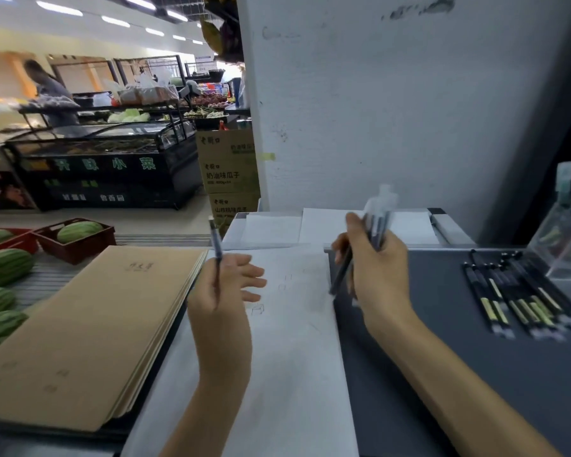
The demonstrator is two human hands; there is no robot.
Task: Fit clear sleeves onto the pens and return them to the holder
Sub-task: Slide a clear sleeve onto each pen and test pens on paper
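The left hand (226, 286) is raised over the white paper (294, 357), pinching one pen (215, 240) upright, its other fingers spread. The right hand (374, 268) – wrist bent back – curls its fingers round a blurred bundle of pens (376, 225). Loose pens (521, 298) lie on the tabletop (459, 357) beside the clear holder (566, 235).

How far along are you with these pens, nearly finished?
Done: nothing I can confirm; the picture is too blurred to show whether any pen is sleeved. In hand: the left hand holds a single pen upright, and the right hand grips a bundle of pens. Left: a row of pens lies on the dark counter beside the clear holder, not yet returned.
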